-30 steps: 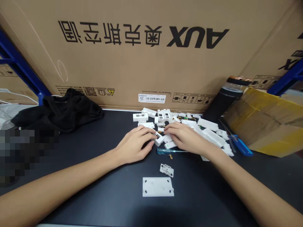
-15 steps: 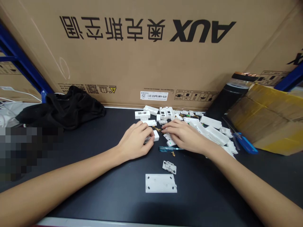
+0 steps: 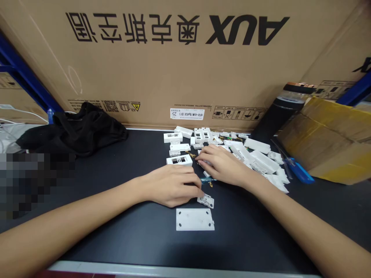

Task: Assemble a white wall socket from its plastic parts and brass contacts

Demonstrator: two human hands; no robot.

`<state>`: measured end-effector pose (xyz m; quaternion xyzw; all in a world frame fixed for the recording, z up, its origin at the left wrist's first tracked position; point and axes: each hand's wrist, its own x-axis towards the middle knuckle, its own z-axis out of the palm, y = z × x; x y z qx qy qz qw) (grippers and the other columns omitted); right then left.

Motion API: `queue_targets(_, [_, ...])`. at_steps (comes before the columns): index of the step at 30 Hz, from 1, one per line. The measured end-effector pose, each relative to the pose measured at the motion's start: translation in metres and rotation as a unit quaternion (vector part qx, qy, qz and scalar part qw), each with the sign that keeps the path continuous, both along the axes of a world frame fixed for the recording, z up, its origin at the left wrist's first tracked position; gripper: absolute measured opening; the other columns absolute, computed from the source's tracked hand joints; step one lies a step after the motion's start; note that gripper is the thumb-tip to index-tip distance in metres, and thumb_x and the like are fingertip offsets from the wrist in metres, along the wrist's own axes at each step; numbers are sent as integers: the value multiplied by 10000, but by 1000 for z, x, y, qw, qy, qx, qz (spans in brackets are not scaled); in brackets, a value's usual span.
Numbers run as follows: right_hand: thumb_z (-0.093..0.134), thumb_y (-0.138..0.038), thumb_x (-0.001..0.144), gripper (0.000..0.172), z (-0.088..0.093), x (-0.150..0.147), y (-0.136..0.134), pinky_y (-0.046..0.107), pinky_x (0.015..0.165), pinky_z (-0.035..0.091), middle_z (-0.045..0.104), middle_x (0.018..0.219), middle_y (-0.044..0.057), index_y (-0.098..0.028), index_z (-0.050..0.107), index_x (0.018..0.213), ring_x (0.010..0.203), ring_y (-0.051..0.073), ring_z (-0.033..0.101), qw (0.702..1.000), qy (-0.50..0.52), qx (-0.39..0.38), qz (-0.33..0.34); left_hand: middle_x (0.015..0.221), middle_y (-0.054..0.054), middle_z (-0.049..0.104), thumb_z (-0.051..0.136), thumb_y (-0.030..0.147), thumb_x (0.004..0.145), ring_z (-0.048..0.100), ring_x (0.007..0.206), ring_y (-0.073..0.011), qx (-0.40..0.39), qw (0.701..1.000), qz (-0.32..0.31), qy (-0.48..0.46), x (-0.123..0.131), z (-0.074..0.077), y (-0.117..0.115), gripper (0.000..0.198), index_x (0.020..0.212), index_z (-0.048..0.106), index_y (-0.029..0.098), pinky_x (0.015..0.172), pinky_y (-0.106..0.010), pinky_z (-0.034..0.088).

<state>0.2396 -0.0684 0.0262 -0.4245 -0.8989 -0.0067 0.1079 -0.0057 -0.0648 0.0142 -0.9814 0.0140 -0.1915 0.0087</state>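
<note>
My left hand (image 3: 175,185) has bent fingers, their tips at the upper left corner of a small white plastic bracket (image 3: 207,201) lying on the dark tabletop. Below the bracket is a flat white rectangular plate (image 3: 195,219) with holes near its corners. A white two-window housing (image 3: 179,160) stands just behind the left hand. My right hand (image 3: 222,164) is at the near side of the parts pile, fingers curled and tips down beside small brass pieces (image 3: 191,155); whatever it pinches is hidden. Under it, a blue screwdriver (image 3: 207,180) shows only in part.
Several white plastic shells (image 3: 263,162) are heaped to the right. A blue-handled tool (image 3: 301,172), a black bottle (image 3: 275,116) and a taped carton (image 3: 324,143) stand at the right. Black cloth (image 3: 78,129) lies at the left, and a large cardboard box (image 3: 162,77) forms the back.
My left hand has let go of the white two-window housing and come nearer to me, to the small bracket. The right hand stays over the parts. The view has tilted slightly.
</note>
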Motion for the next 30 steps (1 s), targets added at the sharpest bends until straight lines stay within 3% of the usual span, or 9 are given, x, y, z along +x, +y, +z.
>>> queue_targets(12, [531, -336, 1011, 254, 21, 31, 3, 387, 848, 446, 683, 993, 105, -181, 724, 1063, 939, 260, 619, 999, -4, -27, 26, 1044, -71, 726, 462, 140, 985, 637, 875, -189, -2, 1000, 17, 2, 0, 0, 0, 196, 1044, 646, 170, 742, -321, 505])
queue_targets(17, [666, -384, 920, 249, 31, 45, -1, 399, 875, 487, 706, 1030, 104, -191, 753, 1052, 975, 276, 653, 997, -1, -75, 17, 1138, -81, 725, 471, 175, 1006, 664, 928, -191, -7, 999, 50, -2, 0, 0, -1, 207, 1135, 633, 168, 776, -313, 538])
queue_targets(24, [614, -381, 966, 236, 24, 44, 2, 383, 889, 490, 718, 1045, 93, -214, 764, 1037, 993, 263, 666, 995, 8, -97, 16, 1307, -91, 680, 467, 259, 1034, 681, 1081, -227, -21, 994, 111, -1, -1, -4, 0, 257, 1185, 661, 186, 912, -352, 575])
queue_targets(30, [466, -378, 1050, 340, 17, 32, 4, 372, 848, 456, 705, 997, 96, -187, 745, 1018, 930, 245, 639, 999, -10, -35, -4, 1256, -94, 685, 471, 266, 1026, 685, 1037, -225, -34, 991, 127, 20, 0, -4, -1, 253, 1155, 674, 186, 906, -353, 575])
